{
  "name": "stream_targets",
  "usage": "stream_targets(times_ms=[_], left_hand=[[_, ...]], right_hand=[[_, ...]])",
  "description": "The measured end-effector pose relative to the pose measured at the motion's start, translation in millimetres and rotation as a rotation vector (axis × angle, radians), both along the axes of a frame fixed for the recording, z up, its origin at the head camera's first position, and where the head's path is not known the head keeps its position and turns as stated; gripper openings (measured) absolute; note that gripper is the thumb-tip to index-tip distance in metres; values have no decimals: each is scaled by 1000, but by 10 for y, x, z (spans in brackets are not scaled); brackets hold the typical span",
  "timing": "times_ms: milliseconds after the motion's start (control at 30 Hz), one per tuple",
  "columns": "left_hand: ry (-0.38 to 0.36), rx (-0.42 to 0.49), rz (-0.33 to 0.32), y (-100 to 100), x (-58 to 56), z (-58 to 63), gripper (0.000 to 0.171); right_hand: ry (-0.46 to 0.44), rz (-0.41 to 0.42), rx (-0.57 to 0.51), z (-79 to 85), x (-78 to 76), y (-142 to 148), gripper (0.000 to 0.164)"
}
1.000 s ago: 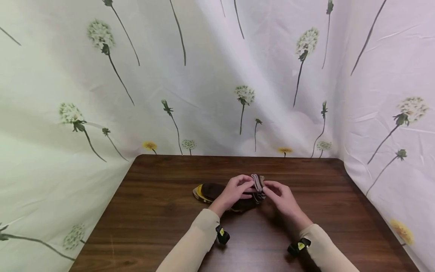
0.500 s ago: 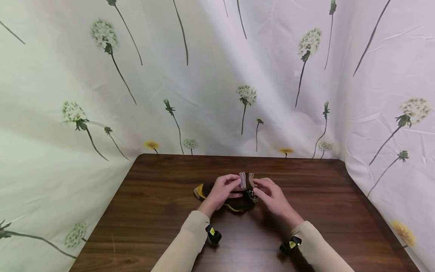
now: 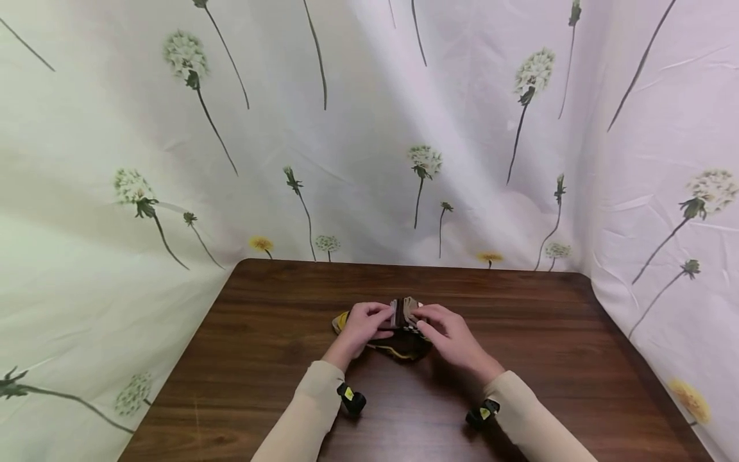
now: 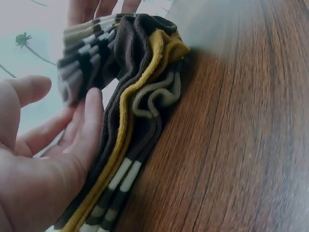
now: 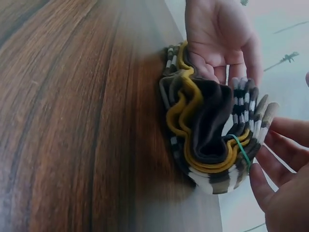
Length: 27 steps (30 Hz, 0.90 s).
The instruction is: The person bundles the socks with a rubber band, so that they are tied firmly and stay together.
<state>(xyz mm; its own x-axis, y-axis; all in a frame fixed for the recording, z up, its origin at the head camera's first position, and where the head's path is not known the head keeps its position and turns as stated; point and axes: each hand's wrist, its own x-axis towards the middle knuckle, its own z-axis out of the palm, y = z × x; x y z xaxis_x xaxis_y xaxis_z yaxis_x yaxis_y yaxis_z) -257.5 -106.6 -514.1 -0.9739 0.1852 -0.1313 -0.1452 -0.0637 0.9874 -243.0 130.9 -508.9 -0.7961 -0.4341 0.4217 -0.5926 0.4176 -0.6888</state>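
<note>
A layered bundle of socks (image 3: 404,346) lies on the table, dark brown with mustard yellow, tan and black-and-white patterned bands. One end of the bundle (image 4: 87,63) is bent upward between the hands. At its left side is my left hand (image 3: 360,326), its fingers fairly straight and touching the layers; in the left wrist view the digits stand apart. From the right, my right hand (image 3: 453,333) pinches the raised ends with thumb and fingers. A thin green loop (image 5: 240,150) crosses the socks near the right thumb. The left hand hides part of the bundle's far-left end.
The dark wooden table (image 3: 260,359) extends around the bundle. Behind it and to both sides hangs a white cloth (image 3: 358,128) printed with dandelions. Black camera straps (image 3: 351,399) sit at the sleeve cuffs.
Both hands and the raised sock ends have shifted left. The raised layers, tilted at first, now stand more spread, with dark and tan layers parted between the hands.
</note>
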Motion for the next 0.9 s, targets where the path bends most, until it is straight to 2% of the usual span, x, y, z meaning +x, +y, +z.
stream_targets(times_ms=[267, 400, 667, 900], left_hand=[[-14, -223, 38, -45, 31, 82, 38], [-16, -277, 40, -49, 38, 109, 41], [-12, -325, 87, -20, 46, 69, 41], [-6, -359, 138, 5, 37, 14, 35]], right_hand=[[45, 41, 166, 20, -27, -120, 33], [41, 71, 199, 32, -34, -164, 35], [-1, 58, 161, 28, -61, -180, 40], [-47, 11, 55, 72, -111, -121, 36]])
